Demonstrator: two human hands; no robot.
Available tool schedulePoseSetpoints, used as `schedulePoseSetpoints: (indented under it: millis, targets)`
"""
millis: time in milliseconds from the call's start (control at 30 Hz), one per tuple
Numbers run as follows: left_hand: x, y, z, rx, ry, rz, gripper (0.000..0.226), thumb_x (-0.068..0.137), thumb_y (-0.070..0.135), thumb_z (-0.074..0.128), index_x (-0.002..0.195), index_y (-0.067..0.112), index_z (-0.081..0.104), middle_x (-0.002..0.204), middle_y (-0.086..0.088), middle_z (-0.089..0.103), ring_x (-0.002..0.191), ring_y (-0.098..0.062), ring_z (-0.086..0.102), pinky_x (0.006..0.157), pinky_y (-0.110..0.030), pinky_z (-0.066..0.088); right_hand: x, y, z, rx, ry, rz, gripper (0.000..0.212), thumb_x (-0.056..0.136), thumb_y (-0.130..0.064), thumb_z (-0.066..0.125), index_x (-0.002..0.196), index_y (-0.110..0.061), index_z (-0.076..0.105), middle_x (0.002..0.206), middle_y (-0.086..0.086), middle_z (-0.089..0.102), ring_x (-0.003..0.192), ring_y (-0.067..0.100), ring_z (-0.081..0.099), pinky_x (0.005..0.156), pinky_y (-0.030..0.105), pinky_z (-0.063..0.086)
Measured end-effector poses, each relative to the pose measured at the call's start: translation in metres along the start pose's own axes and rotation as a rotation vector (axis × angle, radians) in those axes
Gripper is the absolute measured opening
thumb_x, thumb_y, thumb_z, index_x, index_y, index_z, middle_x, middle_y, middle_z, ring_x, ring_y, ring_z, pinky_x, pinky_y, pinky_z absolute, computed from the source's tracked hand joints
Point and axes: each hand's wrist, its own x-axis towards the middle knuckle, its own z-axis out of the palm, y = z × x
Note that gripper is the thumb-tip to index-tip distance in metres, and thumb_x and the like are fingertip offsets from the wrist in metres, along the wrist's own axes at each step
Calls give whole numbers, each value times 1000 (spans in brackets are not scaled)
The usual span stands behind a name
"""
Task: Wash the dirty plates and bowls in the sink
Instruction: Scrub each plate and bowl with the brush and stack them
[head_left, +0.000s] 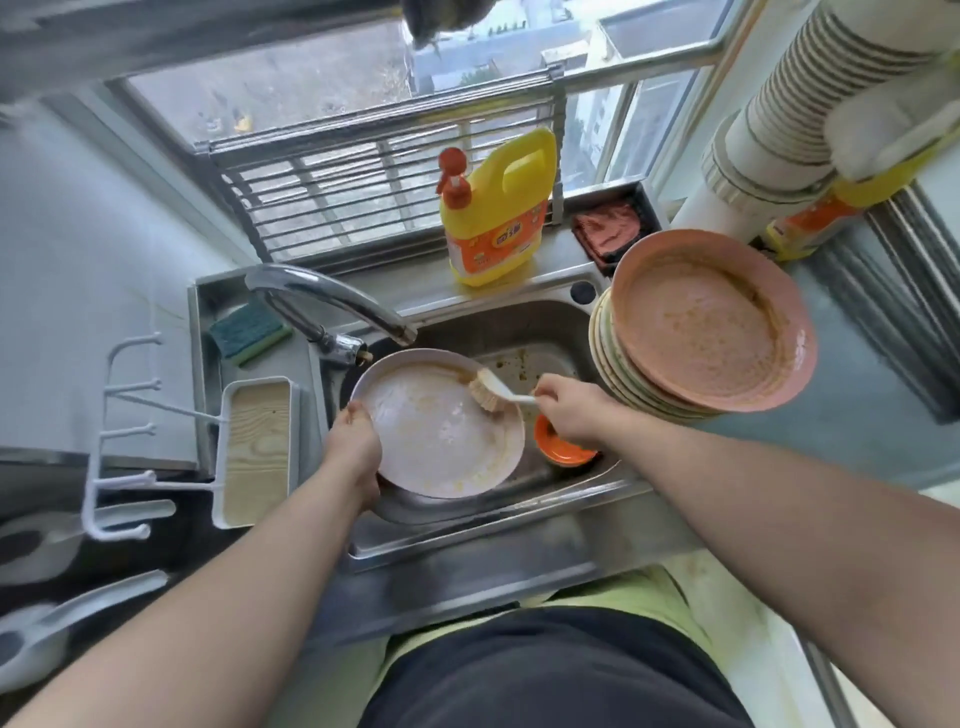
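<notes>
- Head view: left hand (353, 447) is gripping the rim of a pale plate (441, 431), tilting it over the sink (545, 332).
- Right hand (566, 410) is pinching a white brush (493, 392), bristles pressing on the plate's smeared upper edge.
- Orange bowl (558, 449) is sitting in the sink beside the plate.
- Dirty plate stack (701, 332), pink one on top, is resting at the sink's right edge.
- Yellow detergent bottle (493, 208) is standing behind the sink.

Soft daylight through the window (363, 104) — bright, mild shadows; wide-angle bending at edges, slightly blurred corners.
</notes>
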Motion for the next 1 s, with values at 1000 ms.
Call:
schedulePoseSetpoints:
  millis: [1000]
  targets:
    - [6,-50,15,-67,-154,-139,40,104,-2,50,134,23,49,129,-10,63,109,-37,66,83,-61,62,32,12,36,715,-277,413,39,110,-38,51,113,-1,63,72,10,54,50,16,54,48,26,49]
